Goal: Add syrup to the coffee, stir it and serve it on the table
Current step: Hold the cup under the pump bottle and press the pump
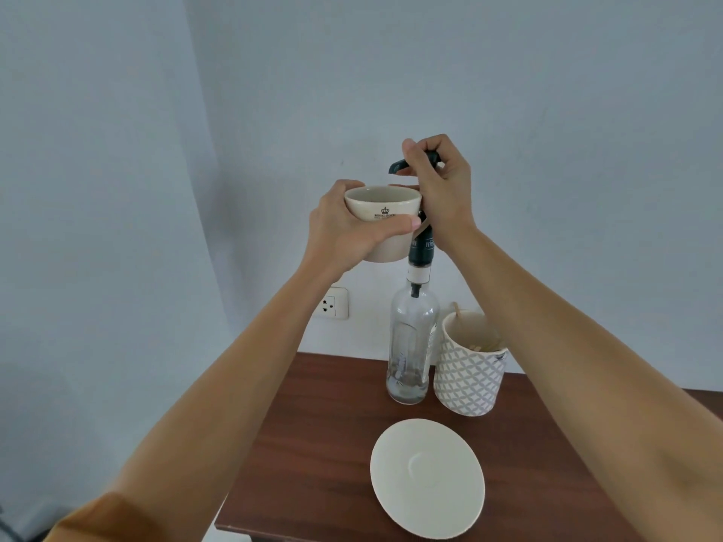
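Note:
My left hand (344, 228) holds a cream coffee cup (381, 207) with a dark crown logo up in the air, its rim just under the black pump spout (397, 166). My right hand (442, 181) is wrapped over the pump head on top of a tall clear glass syrup bottle (410, 346), which stands upright on the dark wooden table (313, 444). The bottle looks nearly empty. What is inside the cup is hidden from me. A cream saucer (428, 479) lies bare on the table in front of the bottle.
A white-and-grey patterned holder (467, 377) with wooden stirrers stands right of the bottle, close to it. A wall socket (332, 305) sits on the pale wall behind. The table's left edge runs near the saucer.

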`<state>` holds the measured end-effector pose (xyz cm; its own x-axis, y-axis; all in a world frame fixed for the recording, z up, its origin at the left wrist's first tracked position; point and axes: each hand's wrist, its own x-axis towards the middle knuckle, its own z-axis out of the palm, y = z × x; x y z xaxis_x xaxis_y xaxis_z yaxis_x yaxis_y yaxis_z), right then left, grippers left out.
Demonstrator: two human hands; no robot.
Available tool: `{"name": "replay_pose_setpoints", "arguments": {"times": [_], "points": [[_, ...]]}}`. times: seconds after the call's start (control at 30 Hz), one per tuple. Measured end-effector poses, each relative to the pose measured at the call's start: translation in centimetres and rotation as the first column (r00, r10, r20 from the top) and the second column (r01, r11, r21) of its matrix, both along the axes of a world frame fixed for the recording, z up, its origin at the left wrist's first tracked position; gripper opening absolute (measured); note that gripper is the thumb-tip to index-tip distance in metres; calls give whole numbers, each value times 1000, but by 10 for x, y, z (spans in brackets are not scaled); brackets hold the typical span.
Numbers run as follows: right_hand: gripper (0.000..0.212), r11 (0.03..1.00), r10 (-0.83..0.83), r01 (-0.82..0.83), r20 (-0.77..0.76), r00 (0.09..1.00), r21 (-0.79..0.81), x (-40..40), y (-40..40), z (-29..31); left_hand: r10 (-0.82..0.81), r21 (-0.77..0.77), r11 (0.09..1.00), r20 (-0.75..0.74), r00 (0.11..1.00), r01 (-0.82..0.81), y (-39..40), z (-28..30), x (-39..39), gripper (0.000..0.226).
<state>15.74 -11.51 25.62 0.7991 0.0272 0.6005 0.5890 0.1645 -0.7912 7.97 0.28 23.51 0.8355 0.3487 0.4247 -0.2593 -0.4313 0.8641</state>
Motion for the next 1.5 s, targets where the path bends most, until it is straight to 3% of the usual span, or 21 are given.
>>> {"name": "replay_pose_setpoints", "arguments": {"times": [0.5,0.8,1.03,1.5], "points": [[22,994,-92,92,0,996,62,-3,10,1,-3,-14,1000,-4,1000,3,7,0,3,73],[23,991,-95,93,21,995,93,-4,12,0,-3,-19,1000,5,1000,4,6,1,5,84],[22,990,-108,105,29,994,91,-4,12,-1,-5,-13,1000,-11,1000,5,9,0,7,72],[24,982,-190,187,97,977,36,-4,13,-4,-5,-16,1000,-3,1000,5,6,-2,7,85]]}}
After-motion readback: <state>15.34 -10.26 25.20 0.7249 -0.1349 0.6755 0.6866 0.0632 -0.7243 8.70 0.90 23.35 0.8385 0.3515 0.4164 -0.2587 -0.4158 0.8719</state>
